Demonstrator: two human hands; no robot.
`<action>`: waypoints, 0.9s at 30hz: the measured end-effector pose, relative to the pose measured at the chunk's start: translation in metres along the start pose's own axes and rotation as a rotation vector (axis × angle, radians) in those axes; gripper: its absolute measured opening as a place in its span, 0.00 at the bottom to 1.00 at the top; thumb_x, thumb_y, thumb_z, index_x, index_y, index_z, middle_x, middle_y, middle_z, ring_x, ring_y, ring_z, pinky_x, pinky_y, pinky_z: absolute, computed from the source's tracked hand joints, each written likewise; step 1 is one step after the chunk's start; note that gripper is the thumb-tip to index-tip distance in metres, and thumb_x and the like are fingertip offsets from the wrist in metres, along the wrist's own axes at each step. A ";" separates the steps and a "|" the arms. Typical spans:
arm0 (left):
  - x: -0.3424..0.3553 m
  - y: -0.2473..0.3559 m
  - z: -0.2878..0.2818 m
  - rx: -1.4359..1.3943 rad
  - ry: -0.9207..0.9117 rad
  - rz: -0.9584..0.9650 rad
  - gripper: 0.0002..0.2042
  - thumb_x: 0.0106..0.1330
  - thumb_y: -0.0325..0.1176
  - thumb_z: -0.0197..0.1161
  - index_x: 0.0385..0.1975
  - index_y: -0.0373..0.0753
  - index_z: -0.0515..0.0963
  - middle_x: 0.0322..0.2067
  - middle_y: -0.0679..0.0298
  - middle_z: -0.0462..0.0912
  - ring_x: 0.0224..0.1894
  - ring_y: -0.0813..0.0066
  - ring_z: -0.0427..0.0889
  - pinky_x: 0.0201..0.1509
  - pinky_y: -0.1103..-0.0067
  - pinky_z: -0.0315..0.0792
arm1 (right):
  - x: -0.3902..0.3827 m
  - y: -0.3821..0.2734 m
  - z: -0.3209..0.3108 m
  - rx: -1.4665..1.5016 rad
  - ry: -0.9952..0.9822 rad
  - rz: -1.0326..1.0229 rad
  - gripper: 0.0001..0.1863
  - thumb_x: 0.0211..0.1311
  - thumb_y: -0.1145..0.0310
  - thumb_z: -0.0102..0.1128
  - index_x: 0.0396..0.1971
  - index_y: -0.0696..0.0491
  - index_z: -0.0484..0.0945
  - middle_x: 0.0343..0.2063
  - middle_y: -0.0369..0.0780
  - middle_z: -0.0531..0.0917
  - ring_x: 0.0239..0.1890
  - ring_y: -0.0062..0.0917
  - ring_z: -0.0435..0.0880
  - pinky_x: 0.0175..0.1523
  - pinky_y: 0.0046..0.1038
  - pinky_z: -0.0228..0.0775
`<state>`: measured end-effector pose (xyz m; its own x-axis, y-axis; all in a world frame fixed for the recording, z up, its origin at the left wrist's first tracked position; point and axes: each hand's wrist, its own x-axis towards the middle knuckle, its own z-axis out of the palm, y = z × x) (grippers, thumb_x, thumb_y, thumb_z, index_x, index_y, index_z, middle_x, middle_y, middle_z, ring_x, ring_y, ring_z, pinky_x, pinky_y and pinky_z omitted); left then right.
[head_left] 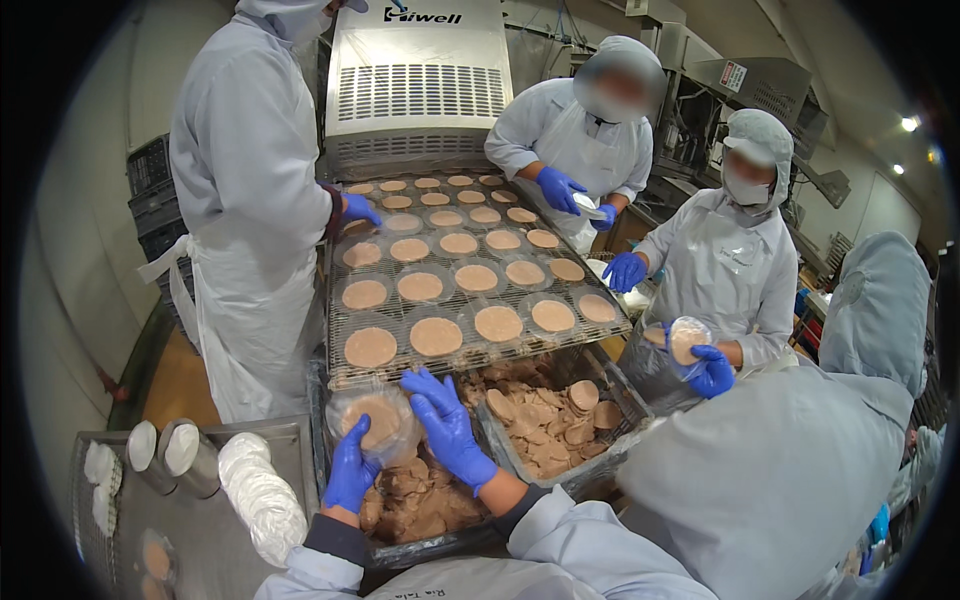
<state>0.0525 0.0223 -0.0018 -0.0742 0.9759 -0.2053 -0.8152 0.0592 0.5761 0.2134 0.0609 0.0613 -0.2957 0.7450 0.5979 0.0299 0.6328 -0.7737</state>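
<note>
My left hand (352, 472), in a blue glove, grips a round pale pink meat patty (379, 420) lying on a clear film disc (407, 440). Fingers stretched out, my gloved right hand (448, 428) is beside the film's edge and looks to hold nothing; whether it touches the film I cannot tell. Both hands are above a lined bin of meat scraps (425, 503). Just beyond them is the front end of a wire mesh conveyor (468, 352). Rows of patties (436, 336) lie on it, each on a clear disc.
At left, a metal tray (215, 545) bears white discs (262, 500) and metal cylinders (200, 470). A crate of broken patties (548, 425) sits right of the bin. One co-worker (245, 200) stands left of the conveyor, others (575, 140) right; a person's grey sleeve (760, 470) is close at my right.
</note>
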 end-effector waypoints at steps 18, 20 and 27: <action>0.037 -0.013 0.046 -0.122 -0.173 0.219 0.25 0.58 0.36 0.58 0.53 0.36 0.61 0.48 0.58 0.68 0.48 0.69 0.70 0.51 0.75 0.66 | 0.017 0.096 -0.030 1.104 0.181 0.743 0.26 0.55 0.60 0.50 0.51 0.58 0.62 0.51 0.46 0.67 0.50 0.33 0.68 0.56 0.33 0.59; 0.024 -0.020 0.037 -0.091 -0.088 0.295 0.23 0.57 0.33 0.59 0.53 0.36 0.63 0.47 0.61 0.70 0.47 0.74 0.70 0.49 0.79 0.67 | 0.013 0.122 -0.043 0.541 0.116 0.616 0.24 0.57 0.65 0.48 0.52 0.61 0.61 0.51 0.47 0.67 0.51 0.33 0.67 0.56 0.32 0.59; -0.179 0.065 -0.107 0.013 0.353 0.721 0.18 0.57 0.34 0.60 0.44 0.30 0.70 0.40 0.60 0.76 0.40 0.74 0.77 0.42 0.80 0.72 | -0.027 0.210 -0.016 0.326 -0.061 0.708 0.21 0.62 0.72 0.41 0.53 0.67 0.59 0.53 0.48 0.66 0.53 0.33 0.67 0.58 0.30 0.59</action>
<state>-0.0491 -0.1714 -0.0122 -0.7590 0.6509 -0.0164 -0.4910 -0.5556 0.6710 0.2430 0.1765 -0.1139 -0.3633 0.9293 -0.0666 -0.0480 -0.0901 -0.9948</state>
